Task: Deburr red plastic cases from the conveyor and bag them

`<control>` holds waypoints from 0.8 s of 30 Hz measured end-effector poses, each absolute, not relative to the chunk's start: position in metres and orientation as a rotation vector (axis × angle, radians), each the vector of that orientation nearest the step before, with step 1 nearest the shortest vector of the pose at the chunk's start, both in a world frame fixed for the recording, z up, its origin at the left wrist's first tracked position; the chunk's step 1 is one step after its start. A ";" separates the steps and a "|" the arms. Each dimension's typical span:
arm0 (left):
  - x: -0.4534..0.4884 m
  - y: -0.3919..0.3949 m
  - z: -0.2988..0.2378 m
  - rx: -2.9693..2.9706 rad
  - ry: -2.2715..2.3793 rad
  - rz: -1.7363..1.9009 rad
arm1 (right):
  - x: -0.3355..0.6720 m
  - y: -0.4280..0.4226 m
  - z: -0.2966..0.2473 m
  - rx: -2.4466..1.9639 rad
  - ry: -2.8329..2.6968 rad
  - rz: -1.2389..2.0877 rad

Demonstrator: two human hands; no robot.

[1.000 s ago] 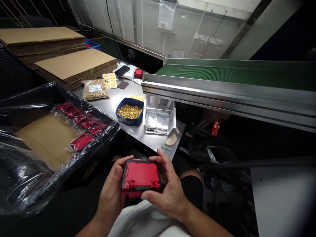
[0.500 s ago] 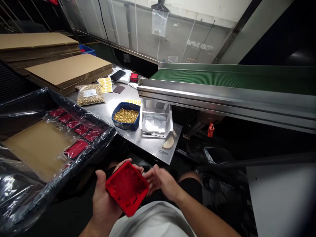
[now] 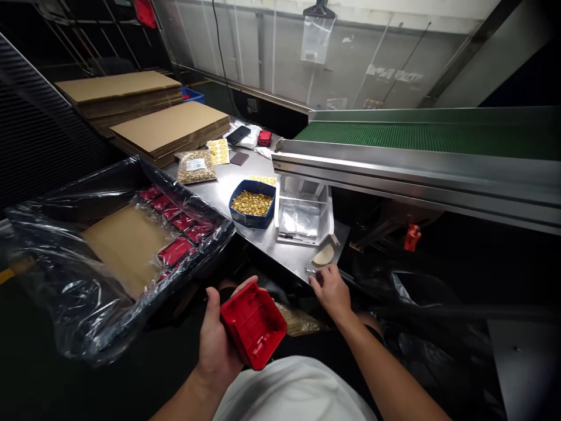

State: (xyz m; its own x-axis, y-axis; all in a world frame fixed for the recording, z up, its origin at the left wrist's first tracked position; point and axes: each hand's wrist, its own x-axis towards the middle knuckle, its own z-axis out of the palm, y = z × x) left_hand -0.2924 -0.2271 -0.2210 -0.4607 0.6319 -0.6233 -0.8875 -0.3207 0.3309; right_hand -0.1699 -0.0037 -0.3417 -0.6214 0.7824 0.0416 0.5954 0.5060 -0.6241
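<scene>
In my left hand (image 3: 219, 339), an open red plastic shell (image 3: 254, 324) rests with its hollow inside facing up. My fingers cup it from beneath and the thumb stands up beside it. My right hand (image 3: 333, 292) is at the near corner of the metal table, its fingers closed around a small metal tool (image 3: 309, 271), which they partly cover; its exact kind cannot be made out. Just beyond those fingers lies a pale half-round piece (image 3: 323, 255).
A blue bin of gold-coloured small parts (image 3: 252, 204) and a white bin with clear bags (image 3: 302, 216) stand on the table. At left is a lined box (image 3: 127, 251) with bagged red items. Cardboard stacks (image 3: 170, 128) and a green conveyor (image 3: 394, 134) lie behind.
My right hand has left the red shell's side and moved forward and right to the small metal tool. The shell stays in my left hand, tilted differently. The whole view has shifted.
</scene>
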 end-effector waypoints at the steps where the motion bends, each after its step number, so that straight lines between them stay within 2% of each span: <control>1: -0.292 -0.227 -0.221 -0.481 0.827 1.921 | -0.170 -0.006 -0.336 -1.137 -2.439 0.855; 5: -0.288 -0.226 -0.223 -0.459 0.930 1.909 | -0.175 -0.032 -0.287 -1.059 -2.376 1.094; 9: -0.285 -0.224 -0.223 -0.402 0.954 1.893 | -0.184 -0.077 -0.223 -0.763 -2.268 1.681; 14: -0.283 -0.223 -0.223 -0.344 0.985 1.878 | -0.194 -0.108 -0.189 -0.672 -2.447 1.739; 24: -0.279 -0.227 -0.223 -0.264 1.017 1.838 | -0.201 -0.117 -0.190 -0.666 -2.363 1.894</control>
State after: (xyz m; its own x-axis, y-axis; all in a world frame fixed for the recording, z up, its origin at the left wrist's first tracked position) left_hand -0.2788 -0.2274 -0.2229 -0.4960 0.6507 -0.5750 -0.8329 -0.1694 0.5268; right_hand -0.2012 -0.1175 -0.1905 -0.9069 0.3525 -0.2307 0.3019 0.1619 -0.9395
